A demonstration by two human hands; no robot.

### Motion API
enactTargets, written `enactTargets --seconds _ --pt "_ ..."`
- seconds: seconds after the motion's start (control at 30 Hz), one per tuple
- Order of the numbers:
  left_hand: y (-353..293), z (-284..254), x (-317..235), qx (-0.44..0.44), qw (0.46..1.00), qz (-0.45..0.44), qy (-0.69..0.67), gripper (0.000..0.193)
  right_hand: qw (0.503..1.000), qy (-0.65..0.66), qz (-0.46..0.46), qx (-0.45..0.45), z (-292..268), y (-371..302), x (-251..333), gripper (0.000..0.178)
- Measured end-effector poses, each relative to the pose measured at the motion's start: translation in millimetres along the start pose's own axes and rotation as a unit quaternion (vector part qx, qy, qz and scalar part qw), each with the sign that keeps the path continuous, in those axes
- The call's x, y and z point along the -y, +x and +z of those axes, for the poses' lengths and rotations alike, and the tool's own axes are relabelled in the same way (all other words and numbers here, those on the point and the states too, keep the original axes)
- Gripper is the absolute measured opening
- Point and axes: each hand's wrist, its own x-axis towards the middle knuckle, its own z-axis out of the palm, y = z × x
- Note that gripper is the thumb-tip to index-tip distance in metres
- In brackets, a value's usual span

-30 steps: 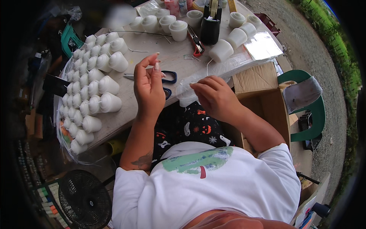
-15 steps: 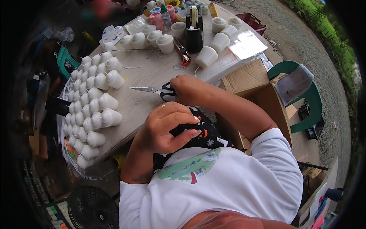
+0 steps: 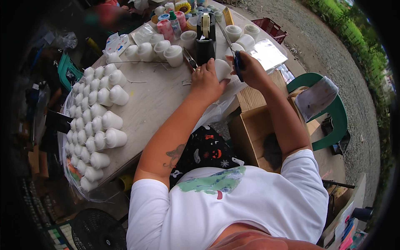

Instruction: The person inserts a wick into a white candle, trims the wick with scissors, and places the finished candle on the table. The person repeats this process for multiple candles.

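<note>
My left hand (image 3: 207,82) reaches over the table beside the tape dispenser. Its thumb and fingers are closed around a white cup-shaped candle (image 3: 222,69), which is partly hidden. In my right hand (image 3: 251,71) is a pair of scissors (image 3: 238,62), gripped by the dark blue handles with the blades pointing away from me. Just past the blades stand more white candles (image 3: 246,41). A utility knife (image 3: 190,59) lies near my left fingertips, partly covered.
Rows of white candles (image 3: 111,118) line the table's left side. The black tape dispenser (image 3: 206,46) stands at the far middle, near paint-stained jars (image 3: 165,29). Clear plastic sheets (image 3: 268,52) lie at right. An open cardboard box (image 3: 254,125) and green chair (image 3: 333,110) are beside me.
Both hands have moved forward from near my lap to the candles at the table's far right. My left hand has taken hold of a candle; the scissors, formerly pointing left, now point away.
</note>
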Motion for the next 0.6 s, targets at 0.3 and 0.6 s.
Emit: enactTargets --seconds 0.3,0.6 --pt "-12.2 -34.0 4.4 0.033 0.984 -0.046 -0.17 0.068 0.988 -0.14 -0.053 -0.038 18.3 -1.9 11.0 0.025" --pt "-71.3 -105.9 -5.8 -0.087 0.982 -0.005 -0.165 0.063 0.988 -0.085 -0.054 -0.116 25.5 1.8 -16.4 0.028"
